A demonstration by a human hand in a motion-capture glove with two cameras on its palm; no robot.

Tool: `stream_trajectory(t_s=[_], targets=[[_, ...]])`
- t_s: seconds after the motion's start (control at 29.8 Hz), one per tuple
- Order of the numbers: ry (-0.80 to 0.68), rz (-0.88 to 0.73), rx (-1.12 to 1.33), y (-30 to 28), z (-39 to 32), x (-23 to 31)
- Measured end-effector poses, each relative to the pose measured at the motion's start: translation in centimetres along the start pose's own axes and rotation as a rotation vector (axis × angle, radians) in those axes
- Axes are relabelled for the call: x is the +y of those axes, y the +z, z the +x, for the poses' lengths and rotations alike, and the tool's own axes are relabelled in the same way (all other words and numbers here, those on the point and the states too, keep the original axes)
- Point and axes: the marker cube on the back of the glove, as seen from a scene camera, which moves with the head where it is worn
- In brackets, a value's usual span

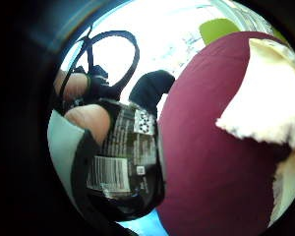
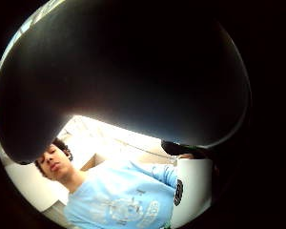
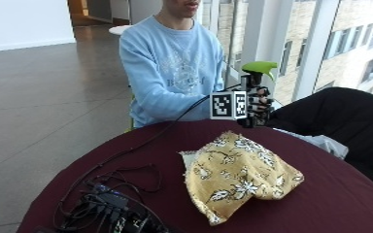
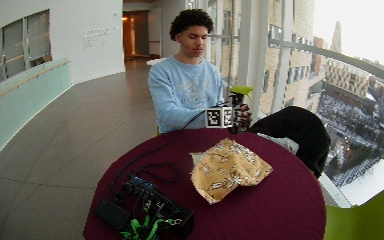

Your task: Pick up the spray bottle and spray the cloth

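My gloved right hand (image 3: 259, 104) grips the dark body of the spray bottle (image 3: 258, 73) and holds it upright over the far edge of the round maroon table (image 3: 329, 204). Its green trigger head sticks up above the fingers. A crumpled yellow floral cloth (image 3: 241, 174) lies on the table's middle, nearer the camera than the hand and apart from the bottle. The little finger side palm view shows the bottle's black labelled body (image 1: 123, 167) close to the palm, with the cloth (image 1: 265, 103) lying on the tabletop (image 1: 206, 162). The bottle (image 2: 124, 71) fills the thumb side palm view.
A tangle of black cables and electronics (image 3: 109, 204) lies at the table's front left. A black coat (image 3: 342, 116) is draped over a seat to the right, with something white (image 3: 325, 143) beside it. A green chair (image 4: 372, 215) stands at the near right.
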Motion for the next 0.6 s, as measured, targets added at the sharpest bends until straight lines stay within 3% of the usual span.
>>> stream_trajectory(t_s=[0.6], targets=[[0.021,-0.019,0.081,4.5,3.7,-1.0]])
